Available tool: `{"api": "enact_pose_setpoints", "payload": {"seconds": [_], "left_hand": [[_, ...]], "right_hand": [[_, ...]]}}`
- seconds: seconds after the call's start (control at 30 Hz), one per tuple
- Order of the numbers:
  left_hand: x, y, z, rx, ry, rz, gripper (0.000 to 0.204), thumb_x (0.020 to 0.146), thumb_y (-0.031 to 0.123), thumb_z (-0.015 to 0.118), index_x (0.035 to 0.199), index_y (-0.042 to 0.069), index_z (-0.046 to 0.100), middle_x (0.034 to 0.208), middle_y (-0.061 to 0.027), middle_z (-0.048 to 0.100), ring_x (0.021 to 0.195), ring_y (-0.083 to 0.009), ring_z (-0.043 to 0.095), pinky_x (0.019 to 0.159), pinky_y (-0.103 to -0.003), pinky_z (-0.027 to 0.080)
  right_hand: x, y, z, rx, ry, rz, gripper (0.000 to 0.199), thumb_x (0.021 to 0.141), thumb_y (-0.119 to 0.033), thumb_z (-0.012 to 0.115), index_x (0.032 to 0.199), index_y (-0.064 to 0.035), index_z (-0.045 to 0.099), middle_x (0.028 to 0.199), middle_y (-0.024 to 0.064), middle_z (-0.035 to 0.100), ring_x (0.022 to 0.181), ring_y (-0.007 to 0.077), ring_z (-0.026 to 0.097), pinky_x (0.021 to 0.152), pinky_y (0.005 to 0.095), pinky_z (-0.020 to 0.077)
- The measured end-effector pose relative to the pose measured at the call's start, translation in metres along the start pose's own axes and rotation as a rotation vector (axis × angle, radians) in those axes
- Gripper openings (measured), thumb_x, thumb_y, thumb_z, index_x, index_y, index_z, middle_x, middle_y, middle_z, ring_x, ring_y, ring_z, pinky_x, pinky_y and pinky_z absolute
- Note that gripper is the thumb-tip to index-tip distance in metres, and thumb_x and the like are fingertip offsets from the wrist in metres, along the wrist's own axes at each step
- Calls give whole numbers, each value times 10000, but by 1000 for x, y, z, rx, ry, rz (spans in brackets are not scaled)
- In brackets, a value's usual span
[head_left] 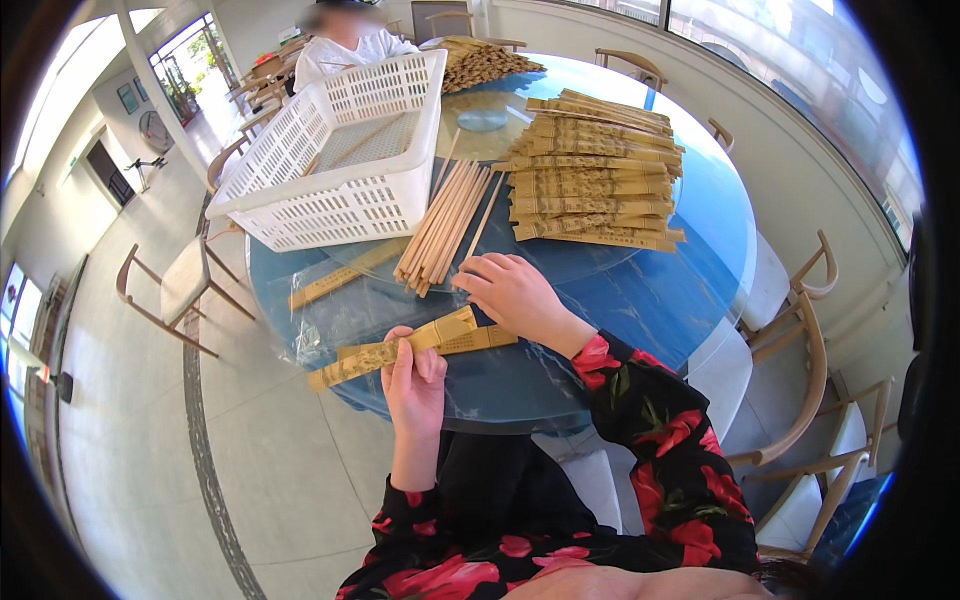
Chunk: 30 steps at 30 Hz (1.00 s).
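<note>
My left hand (415,385) pinches a yellow-brown printed paper chopstick sleeve (362,364) and holds it slantwise above the table's near edge. Its raised right end points toward my right hand (515,295). There the fingers are bent and closed round the near end of a single wooden chopstick (487,212); the fingertips are partly hidden. Beside it, a bundle of bare chopsticks (445,220) lies on the table. Under the held sleeve rests another flat sleeve (480,340). To the right of the bundle stands a large stack of the same sleeves (595,180).
A white slatted plastic basket (330,205) with a few chopsticks inside stands on the round blue table (620,300). Clear plastic film (335,315) and a sleeve (340,285) lie at left. Another pile of sleeves (480,65) is farther back, near a seated person (345,50). Chairs surround the table.
</note>
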<state>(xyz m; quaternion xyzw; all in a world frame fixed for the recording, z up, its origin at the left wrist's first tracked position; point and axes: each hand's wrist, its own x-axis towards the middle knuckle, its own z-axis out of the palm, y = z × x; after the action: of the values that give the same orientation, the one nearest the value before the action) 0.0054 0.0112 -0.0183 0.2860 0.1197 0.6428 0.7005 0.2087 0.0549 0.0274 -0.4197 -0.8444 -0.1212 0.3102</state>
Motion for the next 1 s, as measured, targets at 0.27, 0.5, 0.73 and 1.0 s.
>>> {"api": "enact_pose_setpoints", "payload": {"seconds": [0.27,0.5,0.73,1.0], "left_hand": [[0,2,2,-13,-20,-18,161,1070,172,424,1166,57,482,655,18,393,605,-81,359,592,-255,321],[0,0,1,-55,-16,-13,162,1071,166,418,1173,56,479,664,18,385,609,-82,364,592,-253,324],[0,-1,3,-56,1,21,170,1070,163,423,1190,58,479,677,15,392,619,-85,382,591,-250,337],[-2,-4,4,19,59,140,193,1073,180,428,1211,54,473,694,19,377,641,-85,380,595,-247,337]], "right_hand": [[0,0,1,6,35,23,245,782,-111,680,1020,-125,626,1058,21,584,1013,215,591,871,365,473],[0,8,-9,46,109,-38,219,785,-72,655,1000,-89,618,1035,39,635,988,234,621,847,359,497],[-5,26,-63,472,943,148,108,1035,-43,432,1134,-2,423,999,205,675,799,230,700,685,285,555],[-35,91,-64,1512,1072,717,93,1013,-121,556,1021,-29,541,939,91,656,752,123,606,654,240,498]]}}
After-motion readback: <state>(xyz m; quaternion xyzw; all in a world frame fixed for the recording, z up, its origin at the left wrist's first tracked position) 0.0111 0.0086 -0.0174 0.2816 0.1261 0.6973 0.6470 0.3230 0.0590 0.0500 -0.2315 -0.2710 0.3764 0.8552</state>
